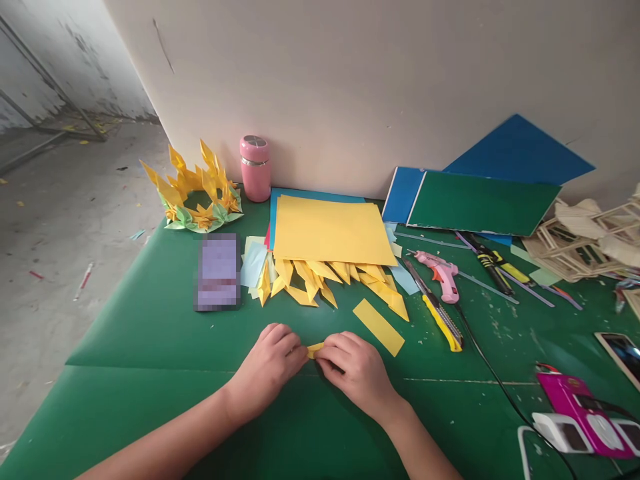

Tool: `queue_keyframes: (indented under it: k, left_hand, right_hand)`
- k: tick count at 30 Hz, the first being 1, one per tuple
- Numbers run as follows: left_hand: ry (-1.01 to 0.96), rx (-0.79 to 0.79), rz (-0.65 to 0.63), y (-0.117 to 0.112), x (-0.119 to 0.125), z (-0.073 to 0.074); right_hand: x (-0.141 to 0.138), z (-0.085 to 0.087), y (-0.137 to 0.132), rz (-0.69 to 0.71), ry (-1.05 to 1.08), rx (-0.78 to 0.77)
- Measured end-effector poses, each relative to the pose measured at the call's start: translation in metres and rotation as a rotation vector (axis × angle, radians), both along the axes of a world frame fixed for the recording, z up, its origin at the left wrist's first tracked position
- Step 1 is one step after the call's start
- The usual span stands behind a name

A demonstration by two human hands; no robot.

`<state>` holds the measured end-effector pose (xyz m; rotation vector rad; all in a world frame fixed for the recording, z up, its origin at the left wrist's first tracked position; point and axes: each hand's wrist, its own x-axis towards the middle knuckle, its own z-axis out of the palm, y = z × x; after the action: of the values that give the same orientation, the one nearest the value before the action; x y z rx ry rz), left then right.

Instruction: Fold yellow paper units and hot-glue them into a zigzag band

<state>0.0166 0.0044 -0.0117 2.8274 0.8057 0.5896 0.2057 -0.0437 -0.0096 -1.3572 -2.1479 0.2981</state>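
Between my two hands is a small piece of folded yellow paper (315, 350), mostly covered by my fingers. My left hand (274, 360) pinches its left end, and my right hand (353, 367) pinches the right end, both just over the green table (150, 333). To the right of my right hand lies a flat yellow paper strip (379, 327). Beyond my hands, several folded yellow paper points (313, 280) stick out from under a stack of yellow sheets (333, 230).
At the back left stand a yellow paper crown (200, 190) and a pink bottle (256, 170). A blurred phone (219, 272) lies left. On the right are a yellow cutter knife (443, 323), a pink glue gun (439, 273) with its cord, and a magenta power strip (575, 393).
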Motion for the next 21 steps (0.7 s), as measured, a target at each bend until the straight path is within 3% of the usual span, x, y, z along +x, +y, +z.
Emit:
queue_keyframes:
  k: [4, 7, 21]
  left_hand:
    - [0.010, -0.032, -0.003, 0.002, 0.001, 0.000]
    - [0.016, -0.064, -0.001, 0.004, 0.001, 0.003]
    - [-0.012, -0.106, 0.017, 0.003, -0.001, 0.005]
  right_hand:
    - [-0.005, 0.003, 0.002, -0.101, 0.090, -0.106]
    - [-0.005, 0.005, 0.002, -0.088, 0.115, -0.162]
    - [-0.016, 0.006, 0.003, -0.185, 0.096, -0.231]
